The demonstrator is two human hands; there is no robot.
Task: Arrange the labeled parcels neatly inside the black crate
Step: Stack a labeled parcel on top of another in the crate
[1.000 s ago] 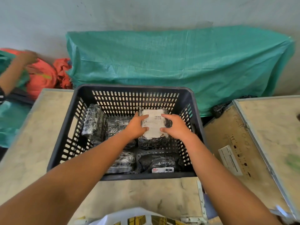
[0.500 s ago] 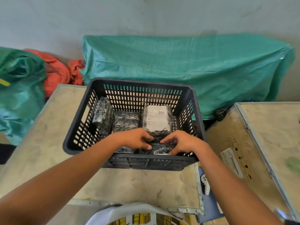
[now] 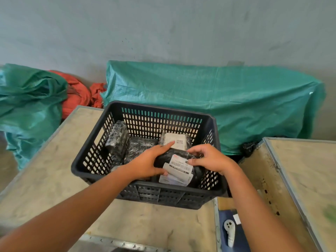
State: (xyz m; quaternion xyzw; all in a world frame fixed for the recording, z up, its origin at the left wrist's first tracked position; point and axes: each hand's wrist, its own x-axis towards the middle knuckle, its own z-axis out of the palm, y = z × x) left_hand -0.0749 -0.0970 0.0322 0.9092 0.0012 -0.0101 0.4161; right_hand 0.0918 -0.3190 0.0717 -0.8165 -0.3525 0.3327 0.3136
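Evidently soft and light, the black-wrapped labeled parcel (image 3: 179,167) sits at the near right of the black crate (image 3: 160,194), left hand (image 3: 145,163) and right hand (image 3: 211,158) curled on its ends — its film looks slippery, so hold the ends, not the label.

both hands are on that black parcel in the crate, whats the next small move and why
Probably lower the black parcel flat into the near right corner of the crate. Both the left hand and the right hand hold it raised and tilted, while that corner looks open beside the other parcels.
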